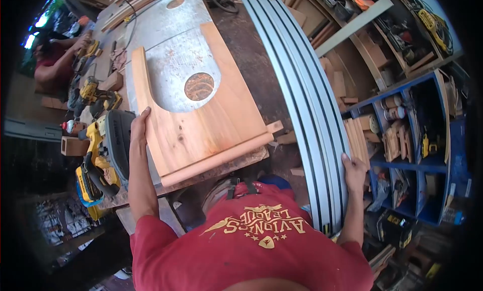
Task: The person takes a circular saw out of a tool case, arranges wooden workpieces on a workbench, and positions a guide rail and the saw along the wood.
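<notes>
At the far left, another person (pixel 53 72) is beside the worktop (pixel 171 32), arms reaching toward its cluttered side. Nearer, a yellow-and-black cordless drill (pixel 89 92) lies among wood offcuts, and a larger yellow-and-black power tool (pixel 94 176) stands just left of the wearer's left forearm. The left hand (pixel 140 126) touches the left edge of a wooden panel (pixel 201 135); its fingers are partly hidden, so I cannot tell how firmly it grips. The panel lies flat on the worktop, its 1 U-shaped cutout facing away from the wearer and framing 1 round hole (pixel 199 86) in the silver surface. Right of the panel, a long aluminium guide rail (pixel 302 100) with black strips slants toward the wearer. The right hand (pixel 356 171) grasps its right edge, thumb on top. Farther right stands a blue shelf unit (pixel 417 166).
</notes>
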### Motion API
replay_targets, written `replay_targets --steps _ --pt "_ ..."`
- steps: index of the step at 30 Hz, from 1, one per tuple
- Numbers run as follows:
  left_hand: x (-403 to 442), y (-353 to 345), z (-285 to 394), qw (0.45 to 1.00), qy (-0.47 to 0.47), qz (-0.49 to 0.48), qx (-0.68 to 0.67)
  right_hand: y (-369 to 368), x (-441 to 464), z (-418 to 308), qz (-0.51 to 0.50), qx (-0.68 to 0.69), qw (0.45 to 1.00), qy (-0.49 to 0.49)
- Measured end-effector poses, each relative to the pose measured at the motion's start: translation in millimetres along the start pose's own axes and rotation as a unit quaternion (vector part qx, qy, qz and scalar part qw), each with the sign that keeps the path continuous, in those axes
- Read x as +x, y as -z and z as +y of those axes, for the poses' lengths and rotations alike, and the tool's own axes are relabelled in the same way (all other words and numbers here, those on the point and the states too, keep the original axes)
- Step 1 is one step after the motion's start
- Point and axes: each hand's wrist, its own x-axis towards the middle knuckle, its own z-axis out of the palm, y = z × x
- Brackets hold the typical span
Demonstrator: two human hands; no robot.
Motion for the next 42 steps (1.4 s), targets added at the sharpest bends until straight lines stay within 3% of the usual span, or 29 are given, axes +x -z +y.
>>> replay_targets --steps 4,5,8,9,12,14,15,18,19,20,22,24,32,38,39,42 --pt "16.7 -9.5 -20.9 0.978 -0.068 0.081 0.180 -43.9 -3.9 -47.7 -0.038 0.119 0.992 -0.022" --pt "24.9 -11.9 -20.2 0.965 -0.098 0.095 0.223 -60.3 0.0 -45.5 -0.050 0.080 0.995 -0.018" --pt "7.2 -28.5 2.9 0.793 -0.290 0.253 0.472 -91.5 -12.4 -78.8 -0.068 0.088 0.993 -0.029" --pt "0.1 -34.3 11.5 0.772 -0.335 0.273 0.466 -104.8 -16.8 -88.1 -0.066 0.116 0.991 -0.026" --pt "-21.8 -85.5 23.3 0.925 -0.284 0.074 0.241 -148.3 -25.9 -78.8 -0.078 0.136 0.988 0.016" --pt "-10.8 -127.6 1.2 0.922 -0.284 -0.028 0.261 -152.1 -39.8 -97.0 -0.112 0.133 0.985 0.010" --pt "-25.7 -157.3 4.3 0.935 -0.238 -0.064 0.256 -154.4 -46.5 -101.6 -0.113 0.132 0.985 0.015" --pt "2.2 -207.8 -10.0 0.957 -0.111 -0.089 0.253 -152.8 -65.0 -108.6 -0.177 0.120 0.977 -0.012" --pt "-7.4 -223.9 -15.8 0.968 -0.127 0.000 0.217 -147.9 -73.2 -113.5 -0.169 0.099 0.981 0.008" --pt "-9.4 -229.9 -21.4 0.967 -0.113 0.065 0.221 -150.3 -79.3 -106.8 -0.182 0.123 0.976 0.015" --pt "4.9 -209.4 -31.2 0.979 -0.125 -0.093 0.134 -153.4 -85.7 -95.4 -0.194 0.182 0.963 0.029" --pt "11.0 -200.6 -32.0 0.983 -0.065 -0.133 0.112 -148.7 -84.2 -93.9 -0.236 0.174 0.955 0.039" --pt "40.6 -190.5 -29.2 0.977 0.025 -0.196 0.081 -145.2 -66.4 -114.3 -0.262 0.143 0.950 0.087" --pt "58.7 -171.6 -39.6 0.972 0.008 -0.232 0.031 -154.5 -56.9 -133.3 -0.275 0.157 0.948 0.034" --pt "61.0 -166.0 -41.2 0.970 0.011 -0.240 0.025 -159.9 -63.7 -125.2 -0.257 0.175 0.949 0.060" --pt "73.2 -161.4 -36.6 0.963 0.088 -0.254 -0.029 -158.1 -78.0 -111.9 -0.250 0.184 0.949 0.058"
